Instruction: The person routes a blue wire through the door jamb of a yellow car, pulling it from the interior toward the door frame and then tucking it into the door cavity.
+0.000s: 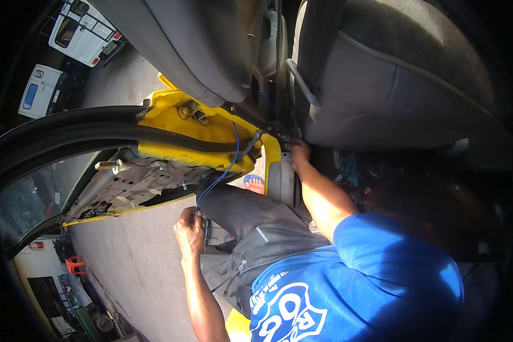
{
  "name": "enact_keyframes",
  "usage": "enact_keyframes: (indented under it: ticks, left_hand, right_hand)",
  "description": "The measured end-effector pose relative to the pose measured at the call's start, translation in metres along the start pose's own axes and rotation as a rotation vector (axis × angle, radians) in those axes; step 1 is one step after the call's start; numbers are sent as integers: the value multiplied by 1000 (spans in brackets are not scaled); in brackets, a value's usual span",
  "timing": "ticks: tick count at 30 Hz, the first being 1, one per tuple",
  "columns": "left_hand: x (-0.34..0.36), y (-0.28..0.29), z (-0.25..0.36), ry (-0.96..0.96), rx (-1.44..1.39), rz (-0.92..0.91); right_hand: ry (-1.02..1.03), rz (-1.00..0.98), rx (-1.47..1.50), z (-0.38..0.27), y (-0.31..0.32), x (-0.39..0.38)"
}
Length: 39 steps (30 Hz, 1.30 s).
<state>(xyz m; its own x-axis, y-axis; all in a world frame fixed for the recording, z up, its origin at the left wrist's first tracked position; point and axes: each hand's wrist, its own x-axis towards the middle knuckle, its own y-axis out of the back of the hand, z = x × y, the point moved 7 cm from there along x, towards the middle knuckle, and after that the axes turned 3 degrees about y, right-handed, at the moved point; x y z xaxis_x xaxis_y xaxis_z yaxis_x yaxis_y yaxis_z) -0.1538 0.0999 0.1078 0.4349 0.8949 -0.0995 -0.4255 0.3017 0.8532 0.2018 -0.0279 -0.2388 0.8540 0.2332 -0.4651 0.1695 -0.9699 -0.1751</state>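
Observation:
My left hand (188, 231) is closed on blue wires (215, 183), pinched between thumb and fingers beside my knee. From there the strands rise in a curve to the body edge by the hinge side of the yellow door (174, 111). Another stretch of blue wire (266, 98) shows higher up, against the dark interior trim. My right hand (300, 153) reaches in low beside the grey seat (393, 85), at the inner side of the door sill (280, 179). Its fingertips are in shadow, so what they touch is hidden.
The door stands open with its inner metal panel (137, 182) bare of trim. A door check strap (249, 146) spans the gap to the body. A metal seat lever (303, 85) juts out above my right hand. White vehicles (85, 34) and an orange chair (74, 264) stand outside.

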Motion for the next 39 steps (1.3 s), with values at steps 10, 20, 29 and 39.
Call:
enact_keyframes:
  ticks: [10, 20, 29, 39]
  left_hand:
    - [14, -9, -4, -10, -55, 24]
    - [3, -9, -13, 15, -121, -1]
    - [2, -10, -2, -11, -79, -28]
    - [-6, -19, -6, 9, -53, -42]
  right_hand:
    - [-68, -82, -638, -23, -14, 11]
    - [253, -630, -1110, -74, -6, -61]
    - [178, -691, -1105, -50, -17, -41]
    - [61, -417, -755, -40, 6, -17]
